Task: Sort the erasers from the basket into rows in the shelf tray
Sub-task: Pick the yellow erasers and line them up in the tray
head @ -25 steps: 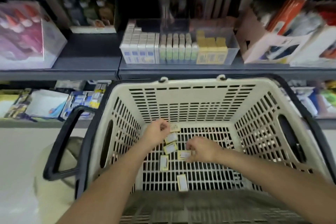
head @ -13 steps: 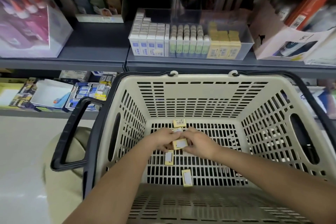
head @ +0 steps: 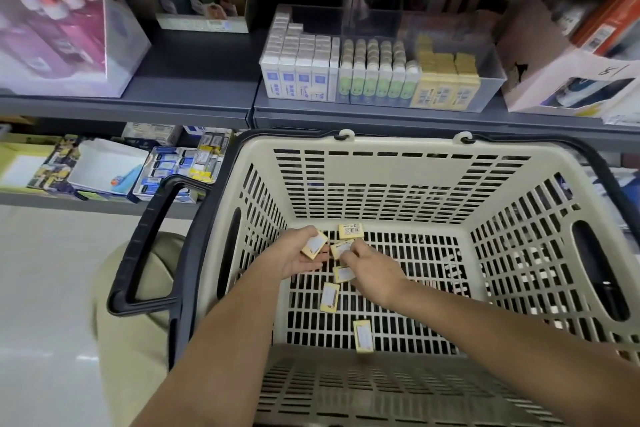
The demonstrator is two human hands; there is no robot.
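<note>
Erasers [head: 329,296], small yellow ones, lie scattered on the slatted floor of your beige basket [head: 391,191], which has a black rim and a black handle [head: 143,243] folded out to the left. A far eraser [head: 351,230] sits against the back wall, and a near eraser [head: 363,335] lies closest to you. The basket stands before grey store shelving [head: 194,94], with pale floor [head: 45,288] at left. On the upper shelf the clear shelf tray [head: 491,80] holds upright rows: white-blue boxes [head: 298,80], green-white packs [head: 377,83], then yellow packs [head: 446,87] at right. A blurred pink-purple box [head: 59,28] sits further left, a white carton [head: 568,80] is right of the tray, and there is mixed stationery [head: 104,170] on the lower shelf. Your left hand [head: 298,258] is palm up in the basket, fingers half curled, holding a tilted eraser [head: 314,243] at the fingertips. Your right hand [head: 372,269], knuckles up and fingers bent down, pinches a second eraser [head: 341,248] just beside the left hand's. Another eraser [head: 344,273] lies partly under the right hand.
</note>
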